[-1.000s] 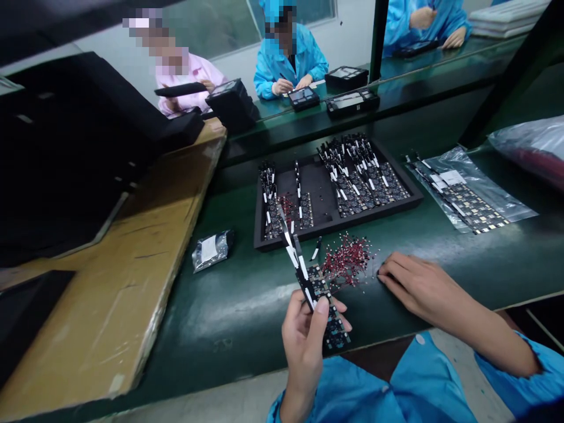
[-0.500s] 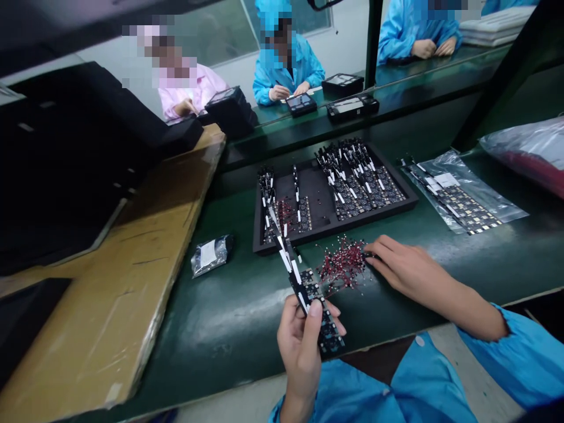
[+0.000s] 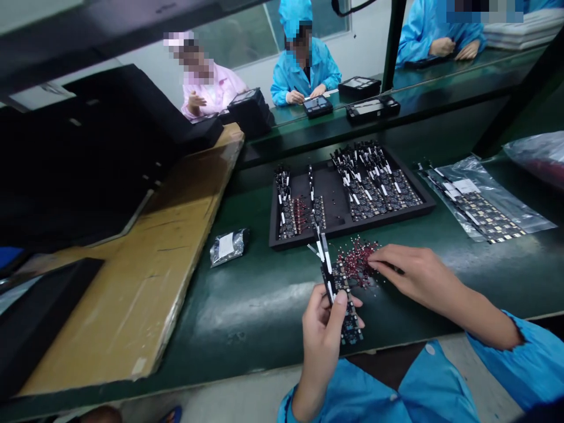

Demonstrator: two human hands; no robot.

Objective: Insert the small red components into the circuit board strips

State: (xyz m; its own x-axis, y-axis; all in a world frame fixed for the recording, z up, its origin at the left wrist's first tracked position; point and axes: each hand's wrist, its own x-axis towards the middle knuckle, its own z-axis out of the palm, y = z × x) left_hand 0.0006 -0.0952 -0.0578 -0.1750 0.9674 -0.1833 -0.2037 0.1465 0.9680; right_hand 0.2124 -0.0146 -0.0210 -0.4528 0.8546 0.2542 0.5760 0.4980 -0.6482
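My left hand (image 3: 324, 329) is closed around a strip of dark circuit boards (image 3: 351, 320), with the thumb lying across its face. Black flex cables with white ends (image 3: 325, 258) stick up from the strip's far end. Just beyond it lies a loose pile of small parts with red wires (image 3: 359, 258). The thumb and fingers of my right hand (image 3: 414, 273) are pinched together at the pile's right side; whatever is between the fingertips is too small to make out.
Behind the pile, a black foam tray (image 3: 328, 232) holds several board strips. To its right, more boards lie on a clear plastic bag (image 3: 533, 220). A small silvery bag (image 3: 240, 249) and a brown cardboard sheet (image 3: 176, 235) are at left. Co-workers sit across the bench.
The view has shifted, so most things appear further right. My right fingertips have moved in from the pile's edge against the red-wired parts. My left hand keeps its hold on the board strip.
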